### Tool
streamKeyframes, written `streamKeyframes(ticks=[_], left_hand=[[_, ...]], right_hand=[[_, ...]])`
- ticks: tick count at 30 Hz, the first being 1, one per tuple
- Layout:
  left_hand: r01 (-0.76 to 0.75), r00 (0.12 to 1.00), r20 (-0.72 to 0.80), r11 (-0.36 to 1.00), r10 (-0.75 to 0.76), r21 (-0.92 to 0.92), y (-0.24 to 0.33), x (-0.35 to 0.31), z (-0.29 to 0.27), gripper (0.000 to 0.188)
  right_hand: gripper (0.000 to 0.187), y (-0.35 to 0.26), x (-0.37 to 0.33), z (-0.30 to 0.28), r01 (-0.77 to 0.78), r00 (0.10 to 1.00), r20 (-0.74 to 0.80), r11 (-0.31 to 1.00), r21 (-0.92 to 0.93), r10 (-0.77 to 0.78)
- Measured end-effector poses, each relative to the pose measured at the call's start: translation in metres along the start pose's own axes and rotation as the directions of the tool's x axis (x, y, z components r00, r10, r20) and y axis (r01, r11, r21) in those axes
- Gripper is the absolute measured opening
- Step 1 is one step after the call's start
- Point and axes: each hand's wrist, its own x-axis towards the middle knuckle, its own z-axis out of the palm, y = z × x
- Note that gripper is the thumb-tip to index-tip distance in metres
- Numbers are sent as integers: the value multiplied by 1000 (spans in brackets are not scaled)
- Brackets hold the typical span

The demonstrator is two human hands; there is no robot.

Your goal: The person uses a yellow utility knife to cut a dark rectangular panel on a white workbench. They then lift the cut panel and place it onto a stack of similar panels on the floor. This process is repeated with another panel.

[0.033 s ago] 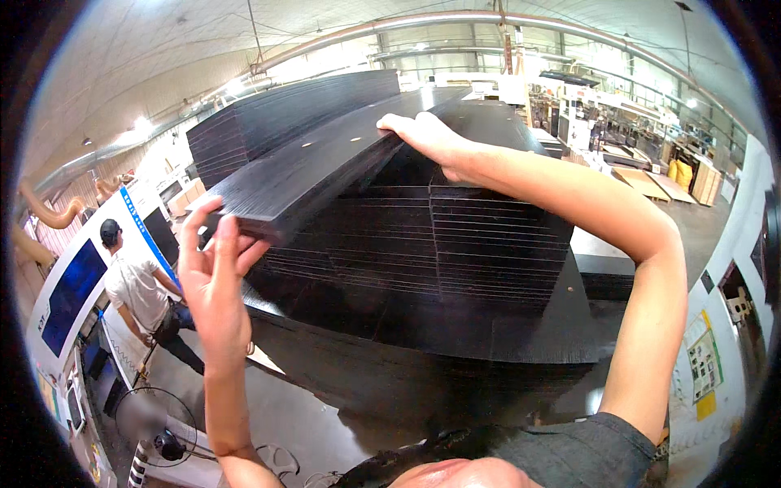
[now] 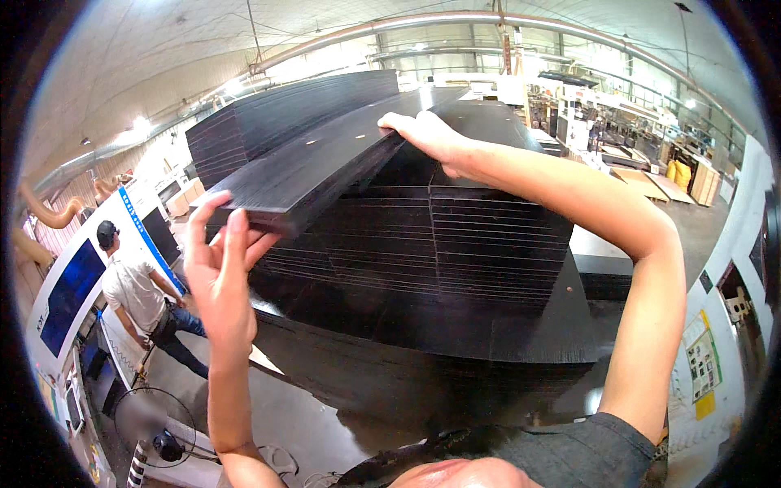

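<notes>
A long black board with small holes along its top lies tilted over a stack of black boards. My left hand holds the board's near left corner, fingers at the end and thumb in front. Along the right edge, farther off, my right hand is closed over the board, its thumb on top and its other fingers hidden beneath. Behind and to the left rises a taller pile of black boards.
At the left, a person in a light shirt and dark cap stands by a white machine. A round fan is at the lower left. A white cabinet stands close on the right, and yellow bags lie farther back.
My left hand and the board's near end have shifted slightly to the right. My right hand stays nearly in place. The person at the left has moved a little.
</notes>
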Motion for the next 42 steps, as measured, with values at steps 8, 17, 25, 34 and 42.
streamKeyframes(ticks=[8,17,25,34,42], left_hand=[[-40,995,95,996,31,86,-35,26,36,41],[-78,996,-6,912,88,402,-47,27,-13,35],[-87,941,-215,802,260,591,-34,35,-98,28],[-85,941,-242,858,236,507,-62,65,-131,24],[-368,895,55,664,443,651,-111,111,-137,75]], right_hand=[[52,34,90,-9,134,985,110,991,-6,-133],[106,28,109,-73,161,963,260,926,-340,-72],[62,-27,2,-153,409,911,249,801,-438,-329],[50,-38,-140,-78,497,866,322,732,-466,-383],[71,-48,-164,9,391,918,232,826,-406,-321]])
